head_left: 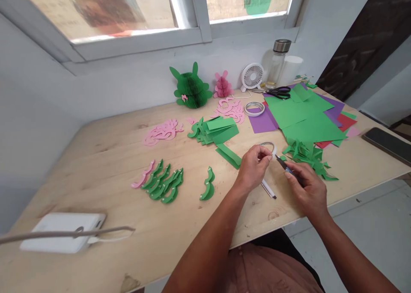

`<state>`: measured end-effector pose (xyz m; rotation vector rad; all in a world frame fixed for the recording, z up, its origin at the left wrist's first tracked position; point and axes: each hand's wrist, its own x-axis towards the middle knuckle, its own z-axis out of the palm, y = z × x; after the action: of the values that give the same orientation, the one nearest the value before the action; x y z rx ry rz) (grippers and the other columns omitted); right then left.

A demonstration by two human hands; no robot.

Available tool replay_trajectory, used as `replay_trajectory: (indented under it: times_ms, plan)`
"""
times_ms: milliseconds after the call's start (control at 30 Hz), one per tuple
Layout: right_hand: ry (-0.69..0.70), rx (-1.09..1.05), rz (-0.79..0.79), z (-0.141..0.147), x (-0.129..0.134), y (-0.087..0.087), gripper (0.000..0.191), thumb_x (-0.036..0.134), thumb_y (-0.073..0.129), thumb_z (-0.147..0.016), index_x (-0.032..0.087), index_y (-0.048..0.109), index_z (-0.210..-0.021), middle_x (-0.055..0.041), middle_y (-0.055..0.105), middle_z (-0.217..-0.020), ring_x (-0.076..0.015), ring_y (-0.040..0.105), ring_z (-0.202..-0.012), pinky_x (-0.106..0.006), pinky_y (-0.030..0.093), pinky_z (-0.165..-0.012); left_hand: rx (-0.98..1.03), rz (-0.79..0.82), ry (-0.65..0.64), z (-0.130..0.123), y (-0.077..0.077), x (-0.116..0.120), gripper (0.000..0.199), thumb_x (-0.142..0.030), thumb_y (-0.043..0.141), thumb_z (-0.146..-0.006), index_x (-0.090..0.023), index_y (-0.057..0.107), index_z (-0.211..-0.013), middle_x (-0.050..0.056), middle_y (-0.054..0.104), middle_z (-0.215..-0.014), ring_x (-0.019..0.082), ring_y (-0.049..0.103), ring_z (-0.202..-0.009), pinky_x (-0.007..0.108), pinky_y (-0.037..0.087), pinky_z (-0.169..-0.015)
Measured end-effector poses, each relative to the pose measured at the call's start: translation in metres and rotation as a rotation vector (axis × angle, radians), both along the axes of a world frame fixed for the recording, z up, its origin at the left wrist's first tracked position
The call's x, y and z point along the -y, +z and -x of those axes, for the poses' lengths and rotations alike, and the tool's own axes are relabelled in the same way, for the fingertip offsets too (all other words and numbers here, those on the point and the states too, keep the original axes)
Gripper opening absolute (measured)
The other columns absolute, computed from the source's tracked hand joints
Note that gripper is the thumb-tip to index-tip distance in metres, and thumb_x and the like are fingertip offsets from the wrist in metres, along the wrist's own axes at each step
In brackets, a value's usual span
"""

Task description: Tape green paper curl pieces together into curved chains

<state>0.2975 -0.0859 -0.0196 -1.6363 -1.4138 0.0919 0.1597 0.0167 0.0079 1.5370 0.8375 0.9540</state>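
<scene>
To my left, the bunched green scalloped strips (159, 191) lie on the counter (96, 169), then a lone strip (209, 190). My left grip (253, 168) pinches the near edge of the white tape roll (274, 150); just right of it, my right grip (308, 187) clasps a slim dark tool (282, 163). I'd best hold the roll steady and guide the tip lightly, clear of my left grip.

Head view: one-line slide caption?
Left hand holding a tape roll, right hand gripping a dark-handled tool, beside green paper scraps.
</scene>
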Motion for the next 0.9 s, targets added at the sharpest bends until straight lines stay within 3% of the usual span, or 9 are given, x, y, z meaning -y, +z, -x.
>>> replay_trajectory:
  times_ms: [400, 633, 767, 900]
  plan:
    - [-0.048, -0.001, 0.012, 0.0007, -0.0011, 0.0020, 0.024, 0.035, 0.057, -0.086, 0.021, 0.067, -0.103, -0.0065, 0.066, -0.097, -0.0208, 0.063, -0.089, -0.035, 0.052, -0.077, -0.067, -0.087, 0.030, 0.0009, -0.0013, -0.0003, 0.008, -0.012, 0.055, -0.077, -0.018, 0.057, -0.073, 0.001, 0.061, -0.078, 0.014, 0.058, -0.076, 0.027, 0.046, -0.074]
    - [-0.056, 0.138, -0.032, 0.0018, -0.0020, 0.0056, 0.031, 0.034, 0.055, -0.086, 0.023, 0.063, -0.114, -0.0080, 0.064, -0.101, -0.0229, 0.061, -0.094, -0.040, 0.051, -0.082, -0.158, -0.180, 0.064, -0.0045, -0.0061, 0.0032, 0.011, -0.010, 0.056, -0.077, -0.020, 0.057, -0.079, 0.001, 0.064, -0.082, 0.016, 0.060, -0.081, 0.031, 0.047, -0.080]
    - [-0.061, 0.177, -0.075, 0.0045, -0.0009, 0.0070, 0.031, 0.031, 0.055, -0.087, 0.022, 0.061, -0.116, -0.0086, 0.063, -0.101, -0.0225, 0.061, -0.095, -0.039, 0.051, -0.083, -0.220, -0.247, 0.017, -0.0068, -0.0092, 0.0032, 0.012, -0.009, 0.057, -0.077, -0.020, 0.058, -0.082, 0.001, 0.066, -0.081, 0.016, 0.061, -0.079, 0.033, 0.046, -0.083]
    - [-0.052, 0.203, -0.102, 0.0062, -0.0005, 0.0072, 0.030, 0.028, 0.056, -0.087, 0.021, 0.061, -0.116, -0.0090, 0.062, -0.101, -0.0219, 0.060, -0.094, -0.038, 0.050, -0.083, -0.235, -0.304, 0.030, -0.0041, -0.0076, 0.0035, 0.012, -0.010, 0.055, -0.080, -0.020, 0.061, -0.085, 0.005, 0.069, -0.089, 0.019, 0.062, -0.088, 0.035, 0.045, -0.087]
